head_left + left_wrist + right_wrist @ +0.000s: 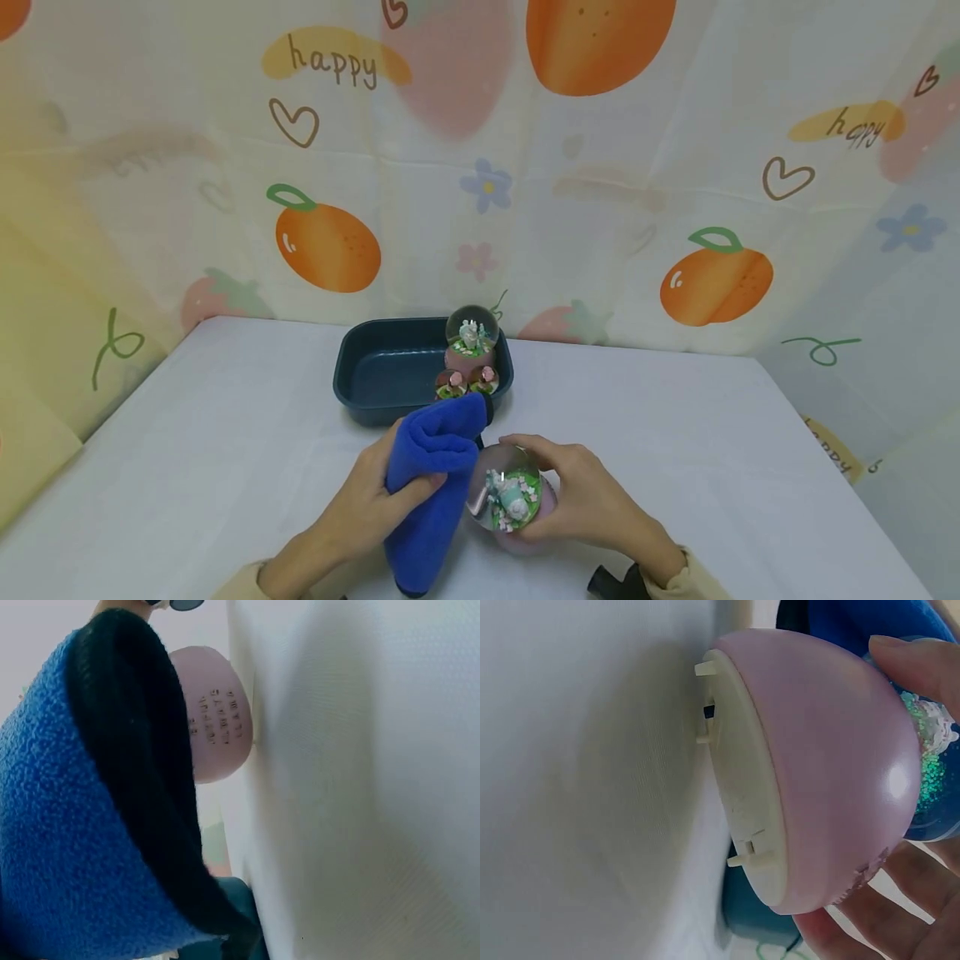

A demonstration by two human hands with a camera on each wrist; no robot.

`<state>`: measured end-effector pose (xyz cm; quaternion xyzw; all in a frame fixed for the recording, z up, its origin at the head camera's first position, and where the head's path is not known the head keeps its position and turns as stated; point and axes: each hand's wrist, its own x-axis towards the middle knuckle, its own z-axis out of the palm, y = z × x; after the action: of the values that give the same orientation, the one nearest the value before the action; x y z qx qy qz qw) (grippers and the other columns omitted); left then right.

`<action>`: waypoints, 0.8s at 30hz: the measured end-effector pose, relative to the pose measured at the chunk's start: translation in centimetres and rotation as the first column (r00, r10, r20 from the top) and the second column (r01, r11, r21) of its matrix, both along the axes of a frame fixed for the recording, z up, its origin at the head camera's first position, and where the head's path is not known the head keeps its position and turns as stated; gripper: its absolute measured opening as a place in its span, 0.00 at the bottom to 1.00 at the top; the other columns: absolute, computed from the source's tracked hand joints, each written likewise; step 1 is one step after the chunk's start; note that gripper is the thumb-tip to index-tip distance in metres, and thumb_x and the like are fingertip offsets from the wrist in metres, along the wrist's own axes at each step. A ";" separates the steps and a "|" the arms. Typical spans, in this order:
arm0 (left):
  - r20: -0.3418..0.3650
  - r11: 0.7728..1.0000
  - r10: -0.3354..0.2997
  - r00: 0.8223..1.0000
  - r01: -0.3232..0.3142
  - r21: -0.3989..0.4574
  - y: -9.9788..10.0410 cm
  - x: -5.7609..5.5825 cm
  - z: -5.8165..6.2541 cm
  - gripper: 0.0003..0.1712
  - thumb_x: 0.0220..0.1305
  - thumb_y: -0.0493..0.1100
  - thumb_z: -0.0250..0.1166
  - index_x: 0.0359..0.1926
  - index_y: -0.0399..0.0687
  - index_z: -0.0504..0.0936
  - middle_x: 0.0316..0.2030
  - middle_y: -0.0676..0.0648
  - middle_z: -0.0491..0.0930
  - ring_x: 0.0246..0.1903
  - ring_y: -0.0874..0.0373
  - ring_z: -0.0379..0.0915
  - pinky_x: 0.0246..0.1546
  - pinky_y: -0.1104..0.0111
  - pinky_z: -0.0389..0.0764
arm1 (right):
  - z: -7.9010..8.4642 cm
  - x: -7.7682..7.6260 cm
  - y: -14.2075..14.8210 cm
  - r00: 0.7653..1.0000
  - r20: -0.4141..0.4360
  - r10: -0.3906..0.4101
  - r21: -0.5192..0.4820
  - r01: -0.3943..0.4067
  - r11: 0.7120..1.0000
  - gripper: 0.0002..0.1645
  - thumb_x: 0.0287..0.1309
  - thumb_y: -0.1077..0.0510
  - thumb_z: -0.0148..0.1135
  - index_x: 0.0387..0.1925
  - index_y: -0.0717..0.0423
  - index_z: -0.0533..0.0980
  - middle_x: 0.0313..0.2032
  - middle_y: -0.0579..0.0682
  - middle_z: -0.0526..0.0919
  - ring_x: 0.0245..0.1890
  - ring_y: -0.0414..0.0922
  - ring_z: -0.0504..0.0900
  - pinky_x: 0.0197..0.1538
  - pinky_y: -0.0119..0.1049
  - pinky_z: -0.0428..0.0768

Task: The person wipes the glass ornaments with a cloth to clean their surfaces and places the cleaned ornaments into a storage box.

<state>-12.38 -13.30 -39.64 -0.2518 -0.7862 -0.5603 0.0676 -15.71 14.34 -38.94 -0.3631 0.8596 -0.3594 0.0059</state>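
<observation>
In the head view my left hand (362, 504) grips a folded blue towel (438, 462) with dark edging, the thumb pressing on its front. Close on the right, my right hand (596, 493) holds a snow globe (504, 492) by its sides, tilted with the glass toward the towel. Green ground, pale flowers and a light-blue figure show inside the glass. The right wrist view shows its pink base (832, 765) and the off-white bottom plate (746, 795) with small pegs. In the left wrist view the towel (82, 825) hides most of the globe; raised lettering marks the pink base (217, 716).
Behind the hands a dark blue tray (375, 367) stands on the white-covered table (225, 433). At its right end sits another snow globe (471, 337), with two small globe-like ornaments in front. A black object (618, 583) lies by the right wrist. A fruit-print curtain (450, 233) hangs behind.
</observation>
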 end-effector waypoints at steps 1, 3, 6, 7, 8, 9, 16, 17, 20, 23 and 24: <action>0.006 1.000 -0.008 1.000 0.008 -0.002 0.0 0.0 0.0 0.25 0.68 0.39 0.61 0.64 0.56 0.69 0.60 0.50 0.76 0.55 0.58 0.77 0.52 0.66 0.80 | 0.0 0.1 -0.1 1.000 -0.007 0.005 0.003 -0.005 1.000 0.50 0.35 0.46 0.84 0.64 0.47 0.72 0.48 0.42 0.86 0.45 0.36 0.84 0.48 0.34 0.82; 0.022 0.999 -0.035 0.999 0.035 -0.007 0.2 0.1 -0.1 0.25 0.68 0.39 0.61 0.64 0.56 0.69 0.59 0.50 0.77 0.54 0.58 0.77 0.52 0.66 0.80 | 0.0 0.4 -0.3 1.000 -0.010 0.019 0.003 -0.019 1.000 0.51 0.35 0.45 0.84 0.64 0.48 0.71 0.49 0.41 0.86 0.45 0.35 0.83 0.48 0.34 0.82; 0.058 0.995 -0.091 0.994 0.093 -0.028 0.4 0.3 -0.2 0.26 0.69 0.41 0.60 0.66 0.57 0.66 0.60 0.52 0.76 0.55 0.59 0.76 0.55 0.67 0.78 | -0.1 0.6 -0.7 0.999 -0.008 0.034 -0.001 -0.034 0.999 0.51 0.36 0.44 0.83 0.64 0.49 0.71 0.50 0.42 0.85 0.46 0.34 0.82 0.48 0.33 0.82; 0.072 0.993 -0.110 0.991 0.113 -0.038 0.4 0.4 -0.2 0.28 0.70 0.41 0.60 0.67 0.58 0.65 0.62 0.53 0.75 0.56 0.59 0.75 0.56 0.67 0.77 | -0.2 0.7 -0.8 0.999 -0.004 0.038 -0.004 -0.038 0.999 0.51 0.36 0.44 0.83 0.64 0.49 0.71 0.50 0.42 0.85 0.46 0.34 0.81 0.48 0.32 0.82; 0.092 0.990 -0.132 0.987 0.136 -0.041 0.5 0.4 -0.3 0.29 0.70 0.42 0.59 0.68 0.58 0.63 0.62 0.53 0.74 0.57 0.59 0.74 0.57 0.68 0.76 | -0.3 0.7 -0.9 0.999 0.007 0.045 -0.011 -0.045 0.999 0.50 0.36 0.44 0.83 0.63 0.49 0.71 0.50 0.42 0.84 0.46 0.33 0.81 0.48 0.32 0.82; 0.114 0.987 -0.148 0.982 0.154 -0.045 0.6 0.5 -0.4 0.30 0.70 0.43 0.59 0.70 0.59 0.62 0.63 0.54 0.73 0.58 0.58 0.73 0.58 0.68 0.75 | -0.4 0.8 -0.9 0.999 0.017 0.051 -0.018 -0.050 0.999 0.50 0.36 0.44 0.83 0.62 0.49 0.71 0.51 0.42 0.84 0.47 0.33 0.81 0.48 0.32 0.82; 0.236 0.977 -0.172 0.956 0.195 -0.080 0.7 0.8 -0.3 0.40 0.65 0.48 0.66 0.73 0.63 0.56 0.64 0.53 0.70 0.57 0.57 0.72 0.56 0.67 0.75 | -1.0 0.6 -1.3 0.993 0.074 0.094 -0.072 -0.089 0.993 0.45 0.39 0.43 0.82 0.59 0.48 0.71 0.52 0.39 0.82 0.48 0.34 0.81 0.51 0.32 0.81; 0.249 0.977 -0.172 0.953 0.197 -0.082 0.7 0.8 -0.3 0.42 0.64 0.48 0.67 0.73 0.64 0.55 0.64 0.54 0.70 0.58 0.57 0.72 0.57 0.66 0.75 | -1.1 0.6 -1.3 0.992 0.076 0.097 -0.076 -0.092 0.993 0.45 0.39 0.43 0.82 0.59 0.47 0.71 0.52 0.39 0.82 0.48 0.34 0.81 0.51 0.32 0.81; 0.267 0.977 -0.159 0.950 0.191 -0.096 0.9 0.9 -0.4 0.47 0.59 0.49 0.72 0.73 0.69 0.54 0.65 0.58 0.68 0.60 0.58 0.71 0.60 0.65 0.73 | -1.3 0.5 -1.3 0.990 0.083 0.114 -0.091 -0.107 0.990 0.45 0.41 0.43 0.81 0.60 0.44 0.70 0.53 0.40 0.81 0.49 0.36 0.81 0.52 0.33 0.81; 0.257 0.978 -0.138 0.956 0.173 -0.118 1.1 1.0 -0.3 0.47 0.58 0.51 0.73 0.72 0.71 0.55 0.65 0.61 0.68 0.60 0.60 0.71 0.61 0.64 0.73 | -1.4 0.5 -1.3 0.984 0.133 0.116 -0.075 -0.107 0.991 0.45 0.42 0.41 0.80 0.61 0.42 0.69 0.53 0.39 0.81 0.49 0.35 0.80 0.52 0.33 0.80; 0.249 0.978 -0.128 0.960 0.164 -0.127 1.1 1.0 -0.3 0.46 0.58 0.52 0.72 0.71 0.71 0.56 0.64 0.61 0.69 0.59 0.61 0.71 0.60 0.64 0.73 | -1.4 0.5 -1.3 0.982 0.151 0.116 -0.065 -0.107 0.992 0.45 0.42 0.41 0.80 0.61 0.42 0.70 0.52 0.39 0.82 0.48 0.34 0.80 0.52 0.32 0.80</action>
<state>-11.38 -12.21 -39.97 -0.2442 -0.8067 -0.5310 -0.0878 -15.20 13.06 -40.31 -0.3816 0.8244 -0.4098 0.0824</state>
